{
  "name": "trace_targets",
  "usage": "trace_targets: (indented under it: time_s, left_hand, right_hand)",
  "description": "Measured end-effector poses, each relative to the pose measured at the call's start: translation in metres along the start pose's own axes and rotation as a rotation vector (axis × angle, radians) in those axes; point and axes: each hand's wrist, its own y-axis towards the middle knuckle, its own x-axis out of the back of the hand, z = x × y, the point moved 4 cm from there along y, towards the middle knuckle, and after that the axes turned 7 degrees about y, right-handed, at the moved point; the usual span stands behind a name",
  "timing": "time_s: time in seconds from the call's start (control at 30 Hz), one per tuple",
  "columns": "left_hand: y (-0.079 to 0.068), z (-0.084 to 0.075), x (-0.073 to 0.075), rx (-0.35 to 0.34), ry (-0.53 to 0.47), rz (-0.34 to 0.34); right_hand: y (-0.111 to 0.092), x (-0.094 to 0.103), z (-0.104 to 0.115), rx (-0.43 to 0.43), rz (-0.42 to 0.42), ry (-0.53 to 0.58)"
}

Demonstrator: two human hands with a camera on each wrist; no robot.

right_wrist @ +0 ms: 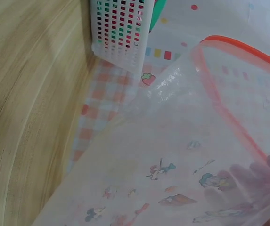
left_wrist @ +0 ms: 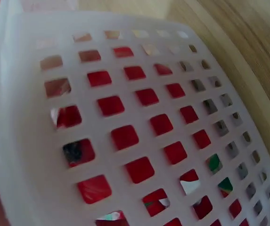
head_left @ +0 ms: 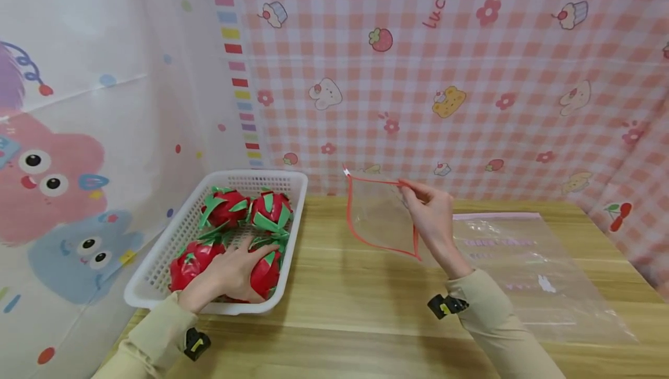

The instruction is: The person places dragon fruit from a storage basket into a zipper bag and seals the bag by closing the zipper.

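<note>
My left hand [head_left: 235, 274] reaches into a white plastic basket [head_left: 301, 193] and grips a red toy dragon fruit [head_left: 268, 277] with green leaves, fingers spread across its top and thumb on the near side. Several like it lie around, including a dragon fruit [head_left: 227, 209] at the back. Through the basket wall [left_wrist: 139, 127] in the left wrist view, red and green patches show. Held up by my right hand [head_left: 431, 213] is a clear zip bag [head_left: 378, 213] with a red-edged, gaping mouth. Thumb and fingers pinch its rim. Cartoon prints cover the bag [right_wrist: 139, 146] in the right wrist view.
A second clear bag [head_left: 522, 269] with a pale purple top strip lies flat at the right of the wooden table [head_left: 334, 321]. A pink checked cloth [head_left: 418, 77] hangs behind the table, and a white cartoon-printed sheet [head_left: 141, 152] hangs left of the basket.
</note>
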Motion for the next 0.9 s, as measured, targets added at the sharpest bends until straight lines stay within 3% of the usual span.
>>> trace_targets:
  time_s: [0.13,0.3,0.6,0.9]
  left_hand:
    - [0.001,0.0,-0.002,-0.005,0.034,0.006]
    - [0.003,0.001,-0.004,0.001,0.037,-0.054]
    - [0.001,0.002,-0.003,-0.053,0.052,-0.137]
    - [-0.005,-0.002,0.012,-0.091,0.065,-0.145]
  right_hand:
    - [0.0,0.0,0.0,-0.001,0.007,-0.009]
    - [-0.001,0.001,0.0,-0.01,0.013,-0.016]
    - [0.0,0.002,0.001,0.018,0.002,-0.022]
    - [0.001,0.004,0.002,0.031,-0.002,-0.009]
